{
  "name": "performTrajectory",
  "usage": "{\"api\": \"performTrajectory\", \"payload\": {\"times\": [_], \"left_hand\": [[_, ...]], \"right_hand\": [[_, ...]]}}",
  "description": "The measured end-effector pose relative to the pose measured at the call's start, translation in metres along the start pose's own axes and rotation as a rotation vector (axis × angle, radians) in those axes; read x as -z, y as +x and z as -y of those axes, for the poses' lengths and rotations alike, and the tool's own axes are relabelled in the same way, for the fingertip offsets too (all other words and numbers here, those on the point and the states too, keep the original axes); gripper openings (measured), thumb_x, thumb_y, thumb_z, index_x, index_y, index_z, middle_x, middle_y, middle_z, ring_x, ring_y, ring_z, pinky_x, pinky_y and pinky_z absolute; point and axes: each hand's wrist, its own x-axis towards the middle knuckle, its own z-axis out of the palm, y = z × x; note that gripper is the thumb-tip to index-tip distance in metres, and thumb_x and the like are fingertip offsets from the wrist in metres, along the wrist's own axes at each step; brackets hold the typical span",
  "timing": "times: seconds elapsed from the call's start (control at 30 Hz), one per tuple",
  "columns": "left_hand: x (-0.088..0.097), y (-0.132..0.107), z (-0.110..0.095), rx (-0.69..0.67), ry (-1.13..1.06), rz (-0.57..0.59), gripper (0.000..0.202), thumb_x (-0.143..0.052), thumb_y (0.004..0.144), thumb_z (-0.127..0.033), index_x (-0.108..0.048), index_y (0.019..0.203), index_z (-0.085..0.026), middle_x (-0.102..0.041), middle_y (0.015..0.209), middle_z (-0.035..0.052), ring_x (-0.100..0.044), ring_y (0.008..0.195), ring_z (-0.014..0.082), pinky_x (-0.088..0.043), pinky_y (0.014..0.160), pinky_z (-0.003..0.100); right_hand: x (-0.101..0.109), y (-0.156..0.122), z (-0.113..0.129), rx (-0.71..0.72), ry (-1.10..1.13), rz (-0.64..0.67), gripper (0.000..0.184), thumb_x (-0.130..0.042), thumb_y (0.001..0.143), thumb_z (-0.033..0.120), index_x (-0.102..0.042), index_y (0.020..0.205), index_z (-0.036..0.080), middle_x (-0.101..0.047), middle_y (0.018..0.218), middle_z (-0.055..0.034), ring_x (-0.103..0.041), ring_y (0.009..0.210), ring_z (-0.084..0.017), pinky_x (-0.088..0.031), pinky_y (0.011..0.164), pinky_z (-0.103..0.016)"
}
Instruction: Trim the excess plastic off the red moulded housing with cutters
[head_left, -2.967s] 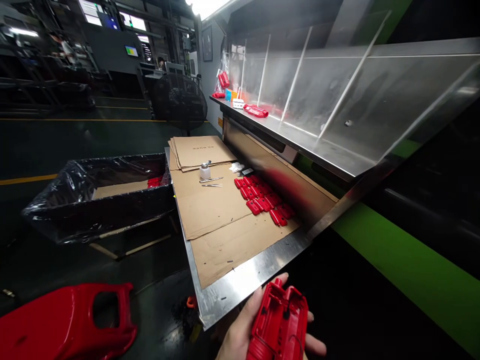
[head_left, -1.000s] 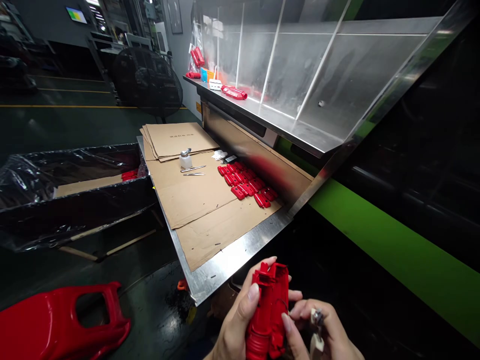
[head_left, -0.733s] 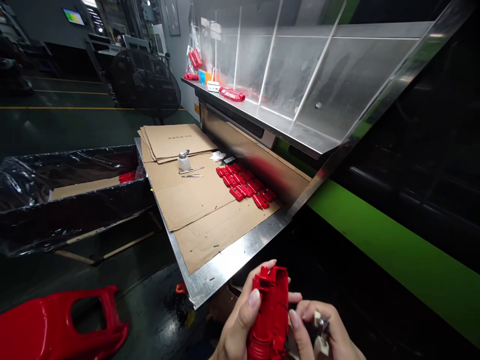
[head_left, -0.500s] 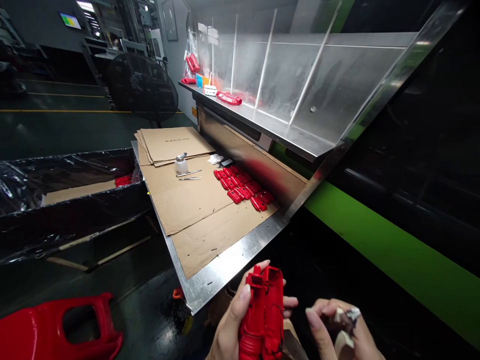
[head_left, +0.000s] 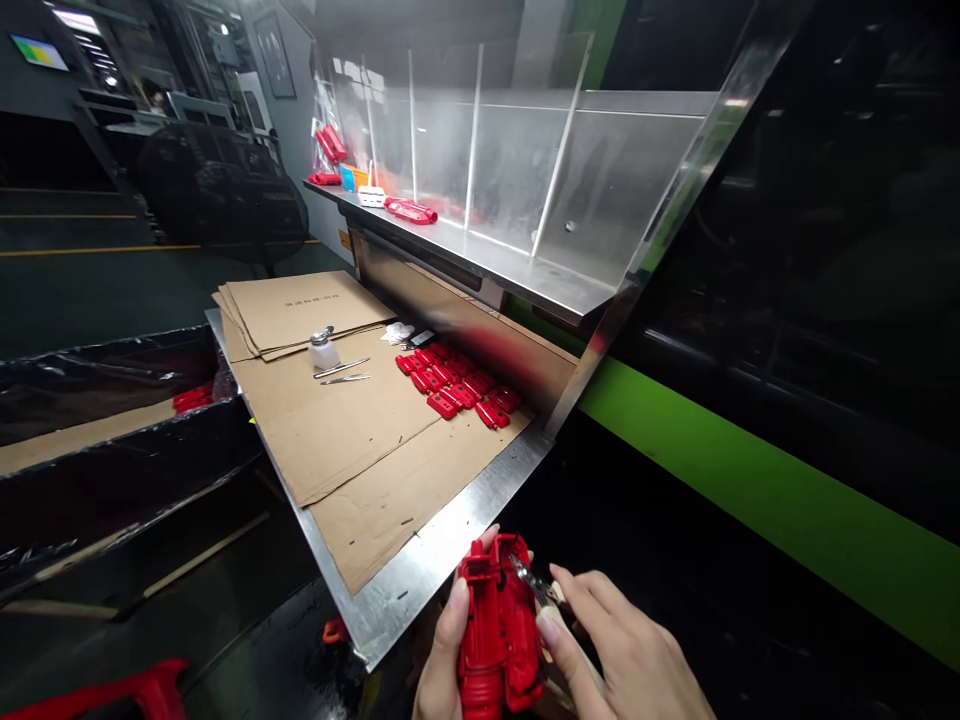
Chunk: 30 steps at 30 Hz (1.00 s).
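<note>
My left hand point(head_left: 442, 660) grips a red moulded plastic housing point(head_left: 496, 630) upright, just below the near corner of the steel workbench. My right hand point(head_left: 615, 650) pinches a small metal-bladed tool point(head_left: 531, 582) with a pale handle, and its tip touches the housing's upper right edge. Both hands are closed around what they hold.
The steel workbench point(head_left: 420, 570) is covered in cardboard sheets point(head_left: 352, 440). On it lie several small red parts point(head_left: 457, 385), a small white bottle point(head_left: 324, 350) and tweezers point(head_left: 341, 368). A steel shelf point(head_left: 487, 260) with clear dividers holds more red parts. A black-lined bin point(head_left: 112, 440) stands at the left.
My right hand, first out of view, came in holding the small tool and now sets its blade against the red housing. The view has swung right, so the bench sits further left.
</note>
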Motion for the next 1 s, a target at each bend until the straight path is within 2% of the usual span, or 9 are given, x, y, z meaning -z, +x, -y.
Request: {"api": "performTrajectory", "payload": {"times": [0.07,0.17,0.3,0.4,0.47,0.6,0.7,0.83,1.0], "left_hand": [[-0.001,-0.001,0.002,0.037,-0.092,0.038,0.041,-0.055,0.092,-0.046,-0.063,0.128,-0.029,-0.065,0.128,0.0064,-0.047,0.132,0.0311,-0.028,0.118,0.046],[-0.002,-0.001,0.004,0.036,-0.115,0.024,0.04,-0.063,0.087,-0.046,-0.066,0.123,-0.03,-0.066,0.126,0.0059,-0.046,0.133,0.0324,-0.026,0.119,0.047],[-0.004,0.001,0.006,-0.063,-0.044,-0.027,0.042,-0.072,0.08,-0.045,-0.07,0.118,-0.027,-0.065,0.128,0.0065,-0.041,0.136,0.0344,-0.025,0.119,0.047],[-0.004,0.003,0.006,-0.056,-0.023,-0.042,0.047,-0.074,0.078,-0.048,-0.068,0.12,-0.028,-0.061,0.133,0.0064,-0.043,0.135,0.0362,-0.026,0.119,0.049],[0.0,0.004,0.007,-0.055,0.008,-0.042,0.051,-0.074,0.077,-0.05,-0.067,0.123,-0.028,-0.062,0.133,0.0063,-0.043,0.134,0.0367,-0.024,0.119,0.049],[0.01,0.009,0.009,-0.136,0.157,0.002,0.058,-0.071,0.08,-0.054,-0.061,0.13,-0.027,-0.063,0.13,0.0076,-0.039,0.138,0.0351,-0.019,0.121,0.046],[0.014,0.012,0.01,-0.182,0.167,0.058,0.058,-0.067,0.084,-0.052,-0.056,0.135,-0.029,-0.063,0.13,0.0074,-0.044,0.135,0.0339,-0.024,0.119,0.045],[0.012,0.011,0.01,-0.214,0.125,0.094,0.051,-0.067,0.085,-0.047,-0.06,0.132,-0.028,-0.067,0.125,0.006,-0.051,0.129,0.0326,-0.028,0.118,0.043],[0.009,0.005,0.011,-0.114,0.005,0.054,0.043,-0.069,0.083,-0.047,-0.064,0.125,-0.038,-0.069,0.121,0.0002,-0.056,0.123,0.0292,-0.032,0.116,0.041]], "right_hand": [[0.003,0.002,0.003,-0.017,-0.007,0.033,0.053,-0.029,0.1,0.055,-0.056,0.129,0.02,-0.063,0.098,-0.0029,-0.066,0.084,-0.015,-0.054,0.065,-0.026],[0.004,0.005,0.007,-0.013,0.005,0.047,0.053,-0.028,0.1,0.055,-0.055,0.13,0.02,-0.062,0.097,-0.0028,-0.066,0.084,-0.015,-0.054,0.065,-0.026],[0.001,0.007,0.007,-0.004,0.009,0.016,0.053,-0.029,0.1,0.055,-0.057,0.127,0.02,-0.063,0.095,-0.0036,-0.067,0.081,-0.015,-0.054,0.062,-0.025],[-0.001,0.007,0.007,0.008,0.004,0.001,0.052,-0.029,0.1,0.054,-0.058,0.126,0.02,-0.063,0.095,-0.0035,-0.067,0.08,-0.015,-0.053,0.059,-0.024],[-0.002,0.008,0.007,0.013,0.001,-0.009,0.052,-0.029,0.1,0.054,-0.058,0.126,0.02,-0.063,0.094,-0.0029,-0.067,0.079,-0.014,-0.053,0.058,-0.023],[-0.005,0.008,0.008,0.022,-0.009,-0.045,0.052,-0.03,0.1,0.054,-0.059,0.125,0.02,-0.064,0.092,-0.0028,-0.068,0.079,-0.014,-0.052,0.052,-0.021],[-0.008,0.008,0.009,0.038,-0.026,-0.075,0.052,-0.03,0.1,0.054,-0.06,0.124,0.02,-0.064,0.091,-0.0029,-0.069,0.077,-0.014,-0.052,0.052,-0.021],[-0.012,0.008,0.01,0.037,-0.046,-0.095,0.052,-0.028,0.1,0.054,-0.06,0.123,0.02,-0.065,0.092,-0.0027,-0.068,0.076,-0.014,-0.051,0.051,-0.023],[-0.02,0.005,0.011,-0.023,0.027,-0.113,0.051,-0.029,0.098,0.059,-0.06,0.121,0.025,-0.065,0.094,-0.0005,-0.068,0.076,-0.014,-0.054,0.058,-0.025]]}}
